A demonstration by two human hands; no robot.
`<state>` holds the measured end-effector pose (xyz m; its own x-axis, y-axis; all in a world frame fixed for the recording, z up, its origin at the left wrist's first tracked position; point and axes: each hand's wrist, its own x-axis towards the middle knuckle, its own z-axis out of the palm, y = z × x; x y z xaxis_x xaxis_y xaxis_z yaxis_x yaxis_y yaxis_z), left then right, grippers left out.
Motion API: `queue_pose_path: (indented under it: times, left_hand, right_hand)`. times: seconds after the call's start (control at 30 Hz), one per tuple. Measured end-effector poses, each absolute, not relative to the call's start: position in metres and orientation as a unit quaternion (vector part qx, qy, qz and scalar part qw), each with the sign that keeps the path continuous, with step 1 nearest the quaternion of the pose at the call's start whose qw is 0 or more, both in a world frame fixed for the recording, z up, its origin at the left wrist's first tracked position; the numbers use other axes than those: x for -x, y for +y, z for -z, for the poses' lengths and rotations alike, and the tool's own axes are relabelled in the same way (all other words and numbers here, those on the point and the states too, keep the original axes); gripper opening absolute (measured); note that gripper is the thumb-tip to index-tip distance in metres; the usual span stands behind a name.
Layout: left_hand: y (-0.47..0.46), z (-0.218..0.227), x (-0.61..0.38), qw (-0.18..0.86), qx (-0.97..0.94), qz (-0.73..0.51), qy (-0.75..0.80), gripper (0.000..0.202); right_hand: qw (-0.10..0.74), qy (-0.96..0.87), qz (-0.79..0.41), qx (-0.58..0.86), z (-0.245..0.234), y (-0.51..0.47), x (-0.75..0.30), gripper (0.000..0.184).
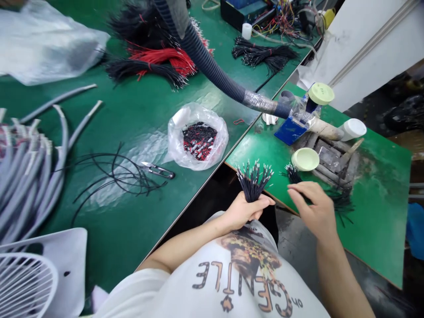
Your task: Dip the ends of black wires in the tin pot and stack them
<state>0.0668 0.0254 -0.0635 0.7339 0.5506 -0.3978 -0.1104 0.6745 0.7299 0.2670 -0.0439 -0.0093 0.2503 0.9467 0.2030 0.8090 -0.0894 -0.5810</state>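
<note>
The left hand (243,211) was clenched around a bundle of black wires (253,181); the right hand (314,207) lay open, touching loose black wires (341,203) on the counter (377,207). A plastic bag (198,137) held small red and black wire pieces (198,140).

Two green-topped benches (139,115) set at an angle, a dark gap between them, white wall panel (364,39) at the far right (metal strip along it), dim grey floor (380,282) below, even overhead light
</note>
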Motion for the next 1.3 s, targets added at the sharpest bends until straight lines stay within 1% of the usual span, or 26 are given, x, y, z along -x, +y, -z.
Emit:
queue_pose_path:
  times: [0.1, 0.17, 0.27, 0.37, 0.5, 0.57, 0.77, 0.93, 1.03, 1.1, 1.23, 1.3]
  left_hand:
    - [0.023, 0.066, -0.068, 0.869, -0.358, -0.18, 0.291, 0.04]
    - [0.021, 0.069, -0.069, 0.871, -0.358, -0.177, 0.285, 0.04]
    - [0.021, 0.071, -0.068, 0.875, -0.354, -0.18, 0.276, 0.043]
    - [0.021, 0.072, -0.068, 0.875, -0.343, -0.207, 0.272, 0.047]
    - [0.022, 0.074, -0.071, 0.862, -0.337, -0.254, 0.282, 0.063]
    - [0.021, 0.074, -0.074, 0.861, -0.315, -0.271, 0.294, 0.066]
    - [0.019, 0.075, -0.08, 0.853, -0.271, -0.323, 0.307, 0.049]
    - [0.017, 0.076, -0.084, 0.853, -0.256, -0.326, 0.318, 0.056]
    - [0.016, 0.076, -0.085, 0.85, -0.24, -0.332, 0.332, 0.06]
    - [0.016, 0.076, -0.085, 0.85, -0.244, -0.328, 0.332, 0.058]
    - [0.016, 0.075, -0.084, 0.855, -0.265, -0.318, 0.314, 0.048]
    - [0.015, 0.075, -0.085, 0.853, -0.268, -0.319, 0.315, 0.052]
  right_hand:
    - [0.352, -0.57, -0.295, 0.681, 0.015, -0.034, -0.238, 0.012]
    - [0.373, -0.54, -0.358, 0.664, 0.022, -0.026, -0.224, 0.012]
    - [0.416, -0.497, -0.404, 0.646, 0.03, -0.019, -0.215, 0.018]
    - [0.455, -0.448, -0.417, 0.647, 0.035, -0.019, -0.213, 0.024]
    - [0.507, -0.39, -0.431, 0.636, 0.042, -0.023, -0.211, 0.019]
    - [0.521, -0.378, -0.417, 0.642, 0.045, -0.025, -0.208, 0.017]
    - [0.545, -0.374, -0.341, 0.668, 0.054, -0.027, -0.202, 0.015]
    - [0.552, -0.34, -0.373, 0.664, 0.061, -0.029, -0.2, 0.019]
    - [0.566, -0.335, -0.386, 0.647, 0.062, -0.029, -0.2, 0.018]
    - [0.576, -0.333, -0.388, 0.637, 0.062, -0.029, -0.2, 0.017]
    - [0.584, -0.321, -0.396, 0.632, 0.061, -0.03, -0.2, 0.017]
    - [0.589, -0.314, -0.403, 0.627, 0.061, -0.031, -0.2, 0.016]
